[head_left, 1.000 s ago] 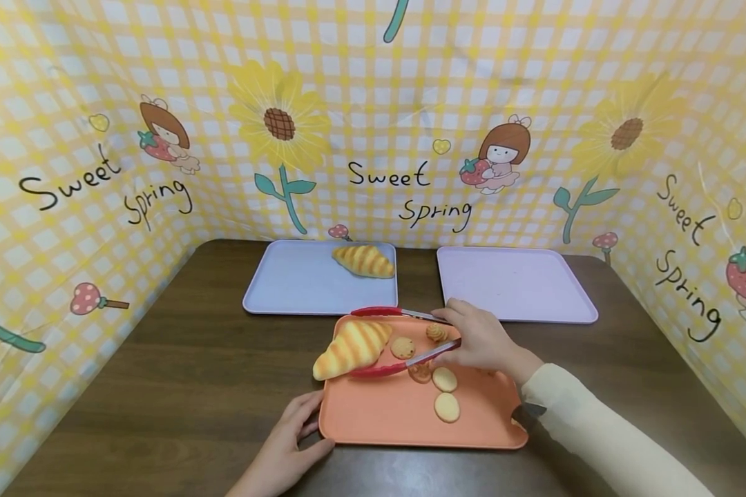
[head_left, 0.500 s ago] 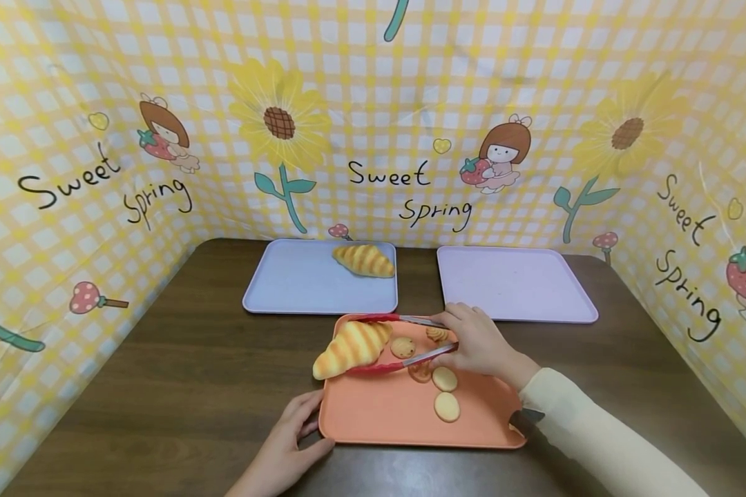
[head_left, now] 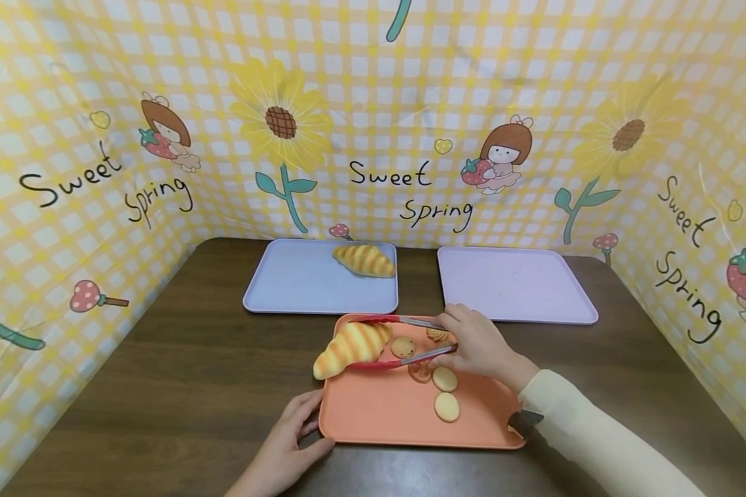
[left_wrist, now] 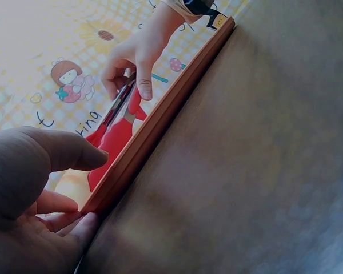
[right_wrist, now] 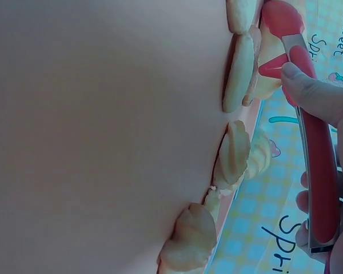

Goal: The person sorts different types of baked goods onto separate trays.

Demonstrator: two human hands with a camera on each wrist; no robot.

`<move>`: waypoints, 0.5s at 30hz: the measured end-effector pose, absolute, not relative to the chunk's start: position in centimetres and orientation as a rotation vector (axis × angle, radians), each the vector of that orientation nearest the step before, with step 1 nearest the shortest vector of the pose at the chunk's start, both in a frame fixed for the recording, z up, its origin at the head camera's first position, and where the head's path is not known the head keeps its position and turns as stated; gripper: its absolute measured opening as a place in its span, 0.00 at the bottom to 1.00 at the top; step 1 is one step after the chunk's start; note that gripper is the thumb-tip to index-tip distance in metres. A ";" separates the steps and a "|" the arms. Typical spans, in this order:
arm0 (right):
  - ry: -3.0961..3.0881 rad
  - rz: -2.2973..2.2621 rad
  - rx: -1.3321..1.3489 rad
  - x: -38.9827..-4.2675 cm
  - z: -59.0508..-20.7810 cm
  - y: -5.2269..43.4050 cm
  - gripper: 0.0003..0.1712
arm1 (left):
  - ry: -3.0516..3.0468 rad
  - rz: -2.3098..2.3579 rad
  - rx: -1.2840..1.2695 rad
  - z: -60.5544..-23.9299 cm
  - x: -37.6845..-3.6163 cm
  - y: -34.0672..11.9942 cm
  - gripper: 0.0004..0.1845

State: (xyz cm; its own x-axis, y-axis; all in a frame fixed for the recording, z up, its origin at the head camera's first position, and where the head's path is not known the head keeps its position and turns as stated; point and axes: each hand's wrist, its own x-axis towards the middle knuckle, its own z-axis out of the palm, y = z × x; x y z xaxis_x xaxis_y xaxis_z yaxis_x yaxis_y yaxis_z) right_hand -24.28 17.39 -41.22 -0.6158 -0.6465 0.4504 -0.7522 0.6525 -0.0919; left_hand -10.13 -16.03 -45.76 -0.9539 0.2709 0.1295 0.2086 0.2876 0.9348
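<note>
My right hand [head_left: 481, 348] grips a pair of red and silver tongs [right_wrist: 320, 165]. Its two red ends lie on either side of a large croissant [head_left: 352, 348], which sits at the back left corner of an orange tray [head_left: 385, 414], overhanging the edge. My left hand [head_left: 292, 428] holds that tray at its front left corner, fingers on the side and thumb at the front rim. On the tray are a speckled cookie [head_left: 402, 347], a swirled cookie [head_left: 437, 333], a brown cookie [head_left: 419, 373] and two pale round biscuits [head_left: 446, 407]. More cookies [right_wrist: 188, 237] show in the right wrist view.
Behind, a blue tray [head_left: 304, 276] bears another croissant [head_left: 365, 261]. A lilac tray [head_left: 516, 283] lies at the back right. All stand on a dark wooden table [head_left: 161, 386], with a yellow checked cloth [head_left: 373, 103] hanging around the back and sides.
The tongs' ends have drawn together against the croissant's sides, and my right hand has closed slightly. The croissant and my left hand have stayed in place.
</note>
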 end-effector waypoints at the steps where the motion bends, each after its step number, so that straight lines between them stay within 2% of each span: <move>1: -2.495 0.381 1.102 -24.2 -41.2 17.4 0.35 | 2.478 1.784 0.464 -45.8 -10.1 -16.0 0.36; 15: -2.471 0.351 1.076 -23.9 -41.4 17.2 0.33 | 2.502 1.794 0.504 -45.9 -10.1 -16.0 0.36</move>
